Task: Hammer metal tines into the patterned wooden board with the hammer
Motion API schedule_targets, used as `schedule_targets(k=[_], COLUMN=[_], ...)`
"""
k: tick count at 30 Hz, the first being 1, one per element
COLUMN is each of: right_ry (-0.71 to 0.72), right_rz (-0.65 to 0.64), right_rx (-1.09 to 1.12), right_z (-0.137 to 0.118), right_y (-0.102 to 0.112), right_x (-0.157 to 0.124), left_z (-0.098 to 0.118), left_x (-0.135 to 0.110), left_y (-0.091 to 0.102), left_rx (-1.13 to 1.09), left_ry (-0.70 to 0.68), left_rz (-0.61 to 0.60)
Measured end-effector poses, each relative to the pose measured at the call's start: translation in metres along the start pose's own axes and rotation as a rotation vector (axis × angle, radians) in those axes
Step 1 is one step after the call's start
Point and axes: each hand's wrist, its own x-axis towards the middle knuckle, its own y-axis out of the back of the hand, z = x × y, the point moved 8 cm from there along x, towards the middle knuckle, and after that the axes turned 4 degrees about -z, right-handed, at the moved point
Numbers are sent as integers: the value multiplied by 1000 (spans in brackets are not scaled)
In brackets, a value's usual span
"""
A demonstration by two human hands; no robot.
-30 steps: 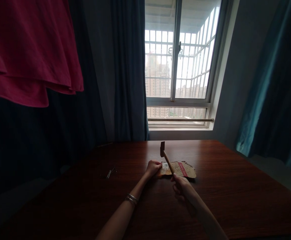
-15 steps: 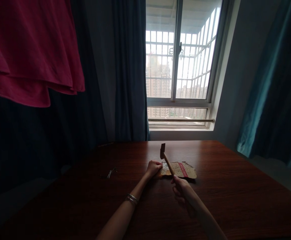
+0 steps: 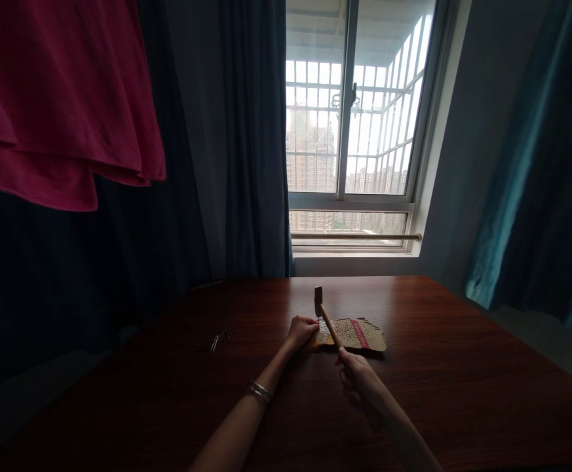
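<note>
My right hand [image 3: 360, 377] is closed around the wooden handle of a hammer [image 3: 332, 326]. The hammer's head is low, over the fingertips of my left hand [image 3: 303, 330] and seems to meet the top of a thin nail [image 3: 319, 321]. My left fingers pinch that nail upright at the left end of a flat tan board [image 3: 347, 333]. Dark holes or dots cover the board, and a red band crosses its right part. Whether the nail's tip is in the board is too small to tell.
Several loose nails [image 3: 215, 341] lie on the brown wooden table [image 3: 168, 406], left of my left arm. Behind the table are a barred window [image 3: 349, 137] and a blue curtain [image 3: 256, 164]. A pink cloth [image 3: 64, 111] hangs at upper left.
The hammer's head has come down slightly onto or close to the nail. My left hand and the board stay in place.
</note>
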Motion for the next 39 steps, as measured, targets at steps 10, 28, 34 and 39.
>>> schedule_targets(k=[10,28,34,39], right_ry=[-5,-20,-13,-52], right_rz=[-29,-27,-37,-27], right_rx=[30,30,27,27], right_z=[-5,-3,-2,0], right_y=[-6,-2,-3,-2], right_x=[-5,-1,-2,-3], left_z=[0,-3,-4,-5], left_x=[1,3,3,3], left_y=[0,1,0,1], left_rx=[-13,5,4,-5], left_ry=[-20,-48,-42,-33], left_rz=[20,40,36,38])
